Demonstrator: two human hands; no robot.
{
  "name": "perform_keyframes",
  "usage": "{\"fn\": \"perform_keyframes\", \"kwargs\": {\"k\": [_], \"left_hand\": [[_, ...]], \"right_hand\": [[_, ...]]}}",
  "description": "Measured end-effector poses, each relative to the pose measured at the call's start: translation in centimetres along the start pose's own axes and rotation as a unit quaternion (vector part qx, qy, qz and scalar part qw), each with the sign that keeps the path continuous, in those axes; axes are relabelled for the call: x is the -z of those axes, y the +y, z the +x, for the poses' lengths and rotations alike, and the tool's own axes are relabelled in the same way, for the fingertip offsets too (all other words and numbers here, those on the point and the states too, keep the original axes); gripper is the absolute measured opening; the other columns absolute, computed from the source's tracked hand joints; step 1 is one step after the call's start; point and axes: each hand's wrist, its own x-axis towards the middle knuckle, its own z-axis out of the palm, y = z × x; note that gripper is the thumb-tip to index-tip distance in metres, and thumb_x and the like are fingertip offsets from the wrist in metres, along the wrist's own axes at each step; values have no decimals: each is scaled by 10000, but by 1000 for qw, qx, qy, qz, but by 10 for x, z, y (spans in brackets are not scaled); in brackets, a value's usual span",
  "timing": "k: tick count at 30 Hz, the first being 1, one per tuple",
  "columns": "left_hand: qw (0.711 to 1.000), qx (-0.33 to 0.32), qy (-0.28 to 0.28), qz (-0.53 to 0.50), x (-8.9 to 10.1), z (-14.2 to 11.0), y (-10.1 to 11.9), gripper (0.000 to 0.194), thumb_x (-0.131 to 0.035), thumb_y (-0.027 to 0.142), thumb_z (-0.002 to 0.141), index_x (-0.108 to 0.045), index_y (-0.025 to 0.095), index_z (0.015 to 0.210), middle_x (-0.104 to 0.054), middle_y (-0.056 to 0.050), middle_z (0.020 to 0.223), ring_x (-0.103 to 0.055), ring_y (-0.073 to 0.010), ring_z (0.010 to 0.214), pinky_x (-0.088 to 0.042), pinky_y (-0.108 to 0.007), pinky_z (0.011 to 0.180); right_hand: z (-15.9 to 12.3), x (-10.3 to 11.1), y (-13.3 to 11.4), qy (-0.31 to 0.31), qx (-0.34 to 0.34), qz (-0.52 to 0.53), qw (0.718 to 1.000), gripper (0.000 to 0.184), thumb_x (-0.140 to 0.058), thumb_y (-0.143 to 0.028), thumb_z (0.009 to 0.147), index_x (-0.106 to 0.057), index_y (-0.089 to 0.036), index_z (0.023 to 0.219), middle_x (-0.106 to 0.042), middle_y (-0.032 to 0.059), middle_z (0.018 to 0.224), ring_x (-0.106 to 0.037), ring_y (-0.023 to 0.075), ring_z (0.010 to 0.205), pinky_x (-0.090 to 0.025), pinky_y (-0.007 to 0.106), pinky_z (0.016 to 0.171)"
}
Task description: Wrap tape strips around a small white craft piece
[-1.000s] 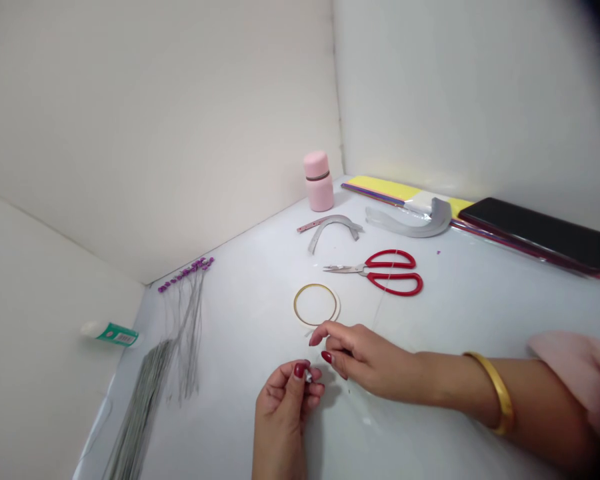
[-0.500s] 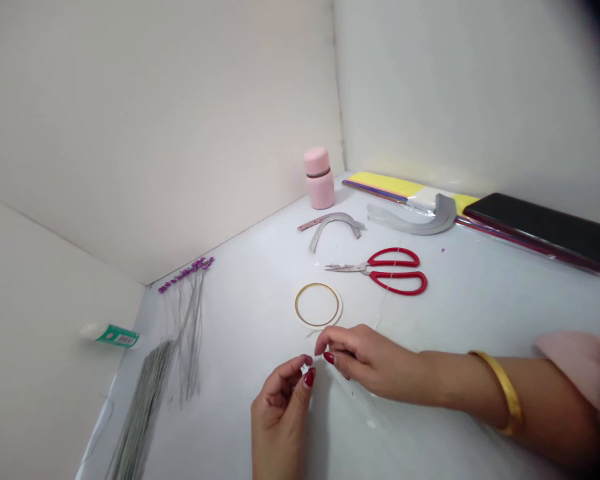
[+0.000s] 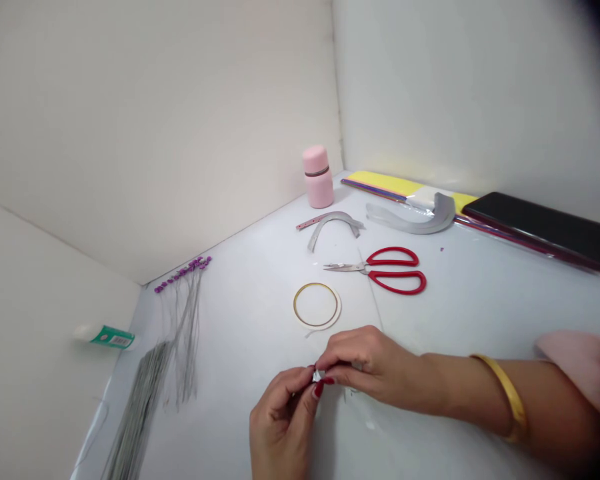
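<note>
A small silvery-white piece sits between the fingertips of both hands; its kind is too small to make out. My left hand pinches it between thumb and forefinger. From the right, my right hand meets it with thumb and forefinger pressed together at its edge. A thin clear strand shows near the right hand, its ends hard to follow. Just beyond the hands lies a roll of narrow white tape with a loose end. Red-handled scissors rest behind it, blades pointing left.
Purple-tipped wires and a bundle of grey wires lie at left, near a green-labelled tube. Toward the back are a pink bottle, curved strips, a grey curved piece, coloured sheets and a black phone.
My right hand has come down and left to the silvery-white piece, its fingers closing at it. The left hand has shifted slightly right. The thin strand lies differently over the table.
</note>
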Motion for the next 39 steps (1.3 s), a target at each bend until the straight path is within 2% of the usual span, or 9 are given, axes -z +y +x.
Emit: {"fn": "perform_keyframes", "kwargs": {"k": [8,17,26,31,36,39], "left_hand": [[995,-56,-30,82,7,2,-3,129,-622,180,726,-702,232,813,-710,-11,799,-643,-131,743,-494,-183,686],[986,-89,-90,107,16,7,-2,150,-600,138,748,-693,230,821,-707,-4,810,-645,-125,751,-489,-182,682],[961,-176,-29,211,8,0,-1,168,-550,117,766,-645,236,837,-677,13,767,-616,-116,690,-461,-187,646],[967,-150,-15,205,4,-2,-2,126,-549,155,774,-645,226,814,-675,-6,759,-617,-135,691,-471,-206,646],[990,-53,7,129,1,-4,-4,135,-580,223,762,-626,200,886,-685,-42,826,-640,-148,714,-500,-213,638],[986,-76,0,146,2,-4,-2,90,-576,212,765,-645,204,823,-679,-23,771,-630,-136,690,-487,-204,641]], "right_hand": [[0,1,1,-2,24,-27,999,166,-495,-179,846,-644,-139,907,-653,37,761,-582,97,695,-439,170,658],[-1,1,4,-11,52,-19,998,179,-472,-179,860,-635,-135,920,-653,44,773,-582,94,701,-436,165,662],[0,2,4,-13,57,-28,998,182,-453,-171,862,-628,-130,892,-641,46,750,-572,97,684,-434,172,647],[-3,-2,3,-13,71,-66,995,200,-417,-166,871,-609,-125,907,-622,55,744,-553,112,677,-428,193,638],[-2,-5,4,33,67,-80,994,186,-439,-171,865,-615,-114,887,-623,52,716,-551,108,658,-424,191,629],[-1,-4,3,33,65,-65,995,181,-454,-185,865,-620,-116,877,-623,45,702,-554,102,651,-426,182,624]]}}
